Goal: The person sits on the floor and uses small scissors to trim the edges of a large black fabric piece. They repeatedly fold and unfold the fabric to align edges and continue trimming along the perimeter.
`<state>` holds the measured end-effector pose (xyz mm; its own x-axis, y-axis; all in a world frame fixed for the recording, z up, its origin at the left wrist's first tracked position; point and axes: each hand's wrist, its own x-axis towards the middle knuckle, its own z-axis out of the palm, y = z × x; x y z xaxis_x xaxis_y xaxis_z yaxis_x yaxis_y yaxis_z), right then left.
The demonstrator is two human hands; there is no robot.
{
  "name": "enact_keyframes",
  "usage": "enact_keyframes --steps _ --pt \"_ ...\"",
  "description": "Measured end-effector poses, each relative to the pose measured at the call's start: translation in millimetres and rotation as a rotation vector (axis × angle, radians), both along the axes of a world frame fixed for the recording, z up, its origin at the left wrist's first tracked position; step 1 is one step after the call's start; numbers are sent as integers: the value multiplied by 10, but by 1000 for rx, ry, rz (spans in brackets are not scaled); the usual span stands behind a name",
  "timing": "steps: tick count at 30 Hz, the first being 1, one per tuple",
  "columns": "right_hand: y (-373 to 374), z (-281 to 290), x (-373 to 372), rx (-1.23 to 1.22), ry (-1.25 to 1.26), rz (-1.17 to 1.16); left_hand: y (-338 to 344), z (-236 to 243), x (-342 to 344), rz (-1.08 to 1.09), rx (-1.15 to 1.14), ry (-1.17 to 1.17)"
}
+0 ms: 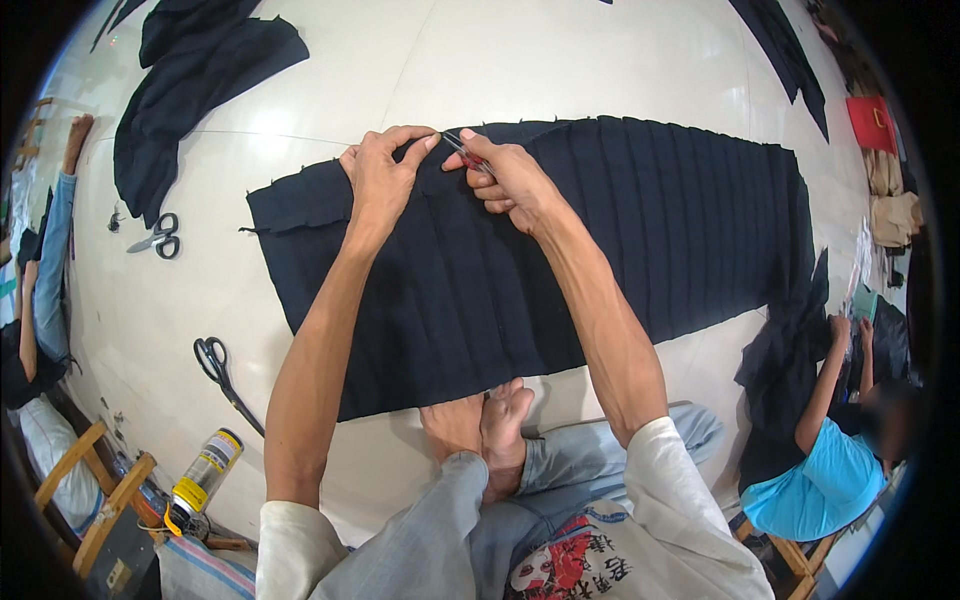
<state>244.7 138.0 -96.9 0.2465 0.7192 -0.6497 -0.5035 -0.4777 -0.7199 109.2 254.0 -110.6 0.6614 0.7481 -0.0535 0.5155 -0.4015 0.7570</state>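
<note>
A wide black cloth [660, 220] with many parallel ridges, perhaps seams or folds, lies spread on the pale floor before me. Short thread ends stick up along its far edge. Thumb and forefinger of my left hand [380, 178] are pinched together at that edge, on the cloth or a thread of it. My right hand [520, 188] is closed around small thread snips [468, 155] with red on the handle. Their blades point toward my left fingertips, close to the pinch. Whether the blades touch anything is too small to tell.
Black-handled scissors [160, 238] and larger shears [225, 375] lie to the left. More dark cloth [200, 85] is at far left. A yellow-labelled can [205, 475] stands lower left. My bare feet [480, 425] touch the near edge. A person in blue [820, 485] sits at right.
</note>
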Motion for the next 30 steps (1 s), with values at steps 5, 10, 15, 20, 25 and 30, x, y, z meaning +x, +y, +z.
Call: enact_keyframes --steps 5,10,15,20,25,30 --pt "25 -31 -11 -1 -17 -31 -13 -58 -3 -15 51 -74" --pt "53 11 -18 -23 -48 -13 18 -83 -27 -46 38 -42" --pt "145 -9 -11 -7 -81 15 39 -111 -61 -55 31 -64" --pt "171 -53 -2 -38 -181 72 52 -103 -81 -86 29 -62" --pt "18 -7 140 72 26 -239 45 -22 -49 -86 21 9" --pt "-85 40 488 100 -926 -283 55 149 245 -257 64 116"
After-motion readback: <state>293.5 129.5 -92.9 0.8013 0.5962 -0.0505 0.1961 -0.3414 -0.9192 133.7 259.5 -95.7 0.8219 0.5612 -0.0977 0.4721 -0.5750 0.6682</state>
